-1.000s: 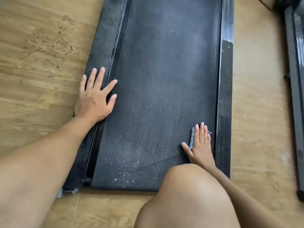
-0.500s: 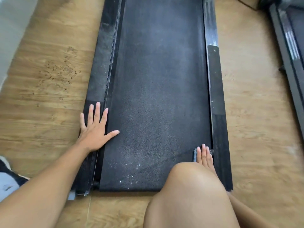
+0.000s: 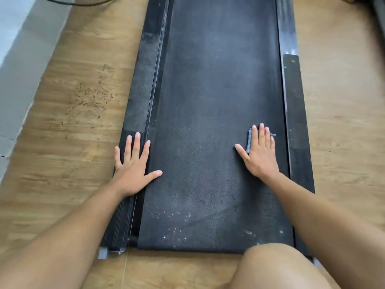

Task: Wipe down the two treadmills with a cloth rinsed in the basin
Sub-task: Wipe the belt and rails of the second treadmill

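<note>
A black treadmill lies flat on the wooden floor, its dusty belt (image 3: 208, 101) running away from me. My right hand (image 3: 259, 153) presses flat with straight fingers on a small grey-blue cloth (image 3: 249, 140) near the belt's right side; only the cloth's left edge and a bit by my little finger show. My left hand (image 3: 133, 170) rests flat on the left side rail (image 3: 143, 80), thumb spread onto the belt. White specks dot the belt's near end.
The right side rail (image 3: 293, 101) borders the belt. My bare knee (image 3: 277, 268) is at the bottom right, at the belt's end. A grey wall (image 3: 18, 59) stands to the left, with a black cable (image 3: 83, 3) at the top. Scuff marks (image 3: 93, 94) stain the floor.
My right hand has slid the cloth forward along the belt, out from behind my knee. My left hand stays on the left rail. The view has pulled back and tilted.
</note>
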The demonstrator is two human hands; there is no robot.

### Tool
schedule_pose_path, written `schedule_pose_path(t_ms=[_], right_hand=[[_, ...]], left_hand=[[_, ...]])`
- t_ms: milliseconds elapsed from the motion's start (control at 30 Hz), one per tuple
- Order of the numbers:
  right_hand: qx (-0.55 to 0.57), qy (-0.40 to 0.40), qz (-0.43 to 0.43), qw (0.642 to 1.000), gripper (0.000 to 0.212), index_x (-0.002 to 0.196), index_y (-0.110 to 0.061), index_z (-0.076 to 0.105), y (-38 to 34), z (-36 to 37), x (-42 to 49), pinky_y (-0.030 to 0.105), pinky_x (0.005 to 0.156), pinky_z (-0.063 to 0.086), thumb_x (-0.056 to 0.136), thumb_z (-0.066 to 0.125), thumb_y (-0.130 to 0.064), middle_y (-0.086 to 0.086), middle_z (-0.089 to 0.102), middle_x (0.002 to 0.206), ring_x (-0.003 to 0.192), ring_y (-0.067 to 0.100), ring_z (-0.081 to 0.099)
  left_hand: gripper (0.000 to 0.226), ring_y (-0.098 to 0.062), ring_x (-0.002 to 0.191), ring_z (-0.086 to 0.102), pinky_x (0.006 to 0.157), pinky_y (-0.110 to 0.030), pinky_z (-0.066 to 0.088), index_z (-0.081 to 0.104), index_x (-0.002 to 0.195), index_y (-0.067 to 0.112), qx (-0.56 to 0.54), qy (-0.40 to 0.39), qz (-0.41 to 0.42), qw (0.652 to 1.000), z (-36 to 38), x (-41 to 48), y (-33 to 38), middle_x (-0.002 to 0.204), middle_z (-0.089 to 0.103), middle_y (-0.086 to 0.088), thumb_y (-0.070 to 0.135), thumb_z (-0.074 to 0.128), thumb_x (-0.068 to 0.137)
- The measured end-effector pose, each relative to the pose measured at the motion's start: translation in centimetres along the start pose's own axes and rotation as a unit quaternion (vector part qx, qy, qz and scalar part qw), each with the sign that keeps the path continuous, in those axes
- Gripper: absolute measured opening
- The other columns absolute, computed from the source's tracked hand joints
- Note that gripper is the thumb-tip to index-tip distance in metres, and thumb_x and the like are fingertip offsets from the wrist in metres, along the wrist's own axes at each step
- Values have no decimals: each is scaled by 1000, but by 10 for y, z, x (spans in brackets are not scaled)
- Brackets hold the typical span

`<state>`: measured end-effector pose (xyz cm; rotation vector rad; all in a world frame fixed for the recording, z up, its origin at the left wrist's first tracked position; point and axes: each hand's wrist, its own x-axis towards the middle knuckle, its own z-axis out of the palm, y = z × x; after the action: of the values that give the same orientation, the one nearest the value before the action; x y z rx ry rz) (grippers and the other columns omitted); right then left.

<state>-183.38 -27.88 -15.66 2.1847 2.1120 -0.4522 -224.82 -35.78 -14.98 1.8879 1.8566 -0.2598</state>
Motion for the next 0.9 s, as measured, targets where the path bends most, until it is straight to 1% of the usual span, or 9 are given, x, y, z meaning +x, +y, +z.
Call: schedule_pose_path(t_ms=[100,200,433,500,567,667,733,800,900], right_hand=[[-2,0,6,1000,99,168,-17,0,2,-4,0,45,131,-4,96,22,-82,7,-9,176,161,23,-13],[-8,4,9,1000,101,168,-18,-2,4,-6,1,44,131,-6,94,20,-84,4,-11,175,161,20,-15],[-25,-24,9,999,110,167,-13,-2,0,-7,10,44,129,-4,91,24,-89,9,-11,175,161,25,-13],[9,-28,21,999,101,167,-11,10,-3,-12,10,43,129,2,97,32,-80,12,-1,175,162,28,-3],[83,-5,28,996,82,160,-11,35,-4,-21,12,44,128,14,102,29,-68,18,24,169,158,33,17],[81,44,-17,996,68,143,-13,56,-4,-33,10,51,113,41,87,37,-47,16,57,139,130,42,49],[53,36,-9,998,50,134,-17,62,-4,-41,8,49,104,45,87,59,-32,10,62,123,121,39,52],[61,-6,26,998,38,123,-20,69,-7,-48,9,46,103,43,86,74,-27,8,60,115,121,37,48],[70,-43,3,997,22,105,-18,72,-14,-56,9,41,95,47,85,77,-27,2,56,102,116,37,53]], left_hand=[[84,-24,160,-26,128,-63,-7,2,170,24,11,121,12,993,18,-1,4,174,-27,-2,72,13,102],[75,-27,164,-4,129,-62,6,22,168,22,33,205,-3,978,25,1,12,178,-3,-6,62,21,105],[65,-24,164,4,130,-58,10,35,164,25,24,256,-15,966,26,-1,9,178,8,-4,52,35,105],[65,-24,164,5,130,-58,10,37,163,24,16,259,-10,966,25,-1,8,177,9,-4,51,36,105],[65,-23,164,5,130,-58,10,38,163,24,17,270,-12,963,26,-1,8,177,10,-4,51,36,104],[65,-23,164,5,130,-57,10,38,163,24,21,279,-13,960,26,1,7,177,10,-4,51,35,104],[65,-23,164,5,131,-57,9,38,163,25,23,280,-15,960,27,0,6,177,10,-3,51,35,104],[65,-23,164,5,131,-57,8,39,163,24,21,280,-16,960,28,-1,8,177,10,-3,51,34,103],[66,-23,164,6,131,-57,8,40,162,24,17,281,-15,959,27,-1,11,177,11,-3,52,34,102]])
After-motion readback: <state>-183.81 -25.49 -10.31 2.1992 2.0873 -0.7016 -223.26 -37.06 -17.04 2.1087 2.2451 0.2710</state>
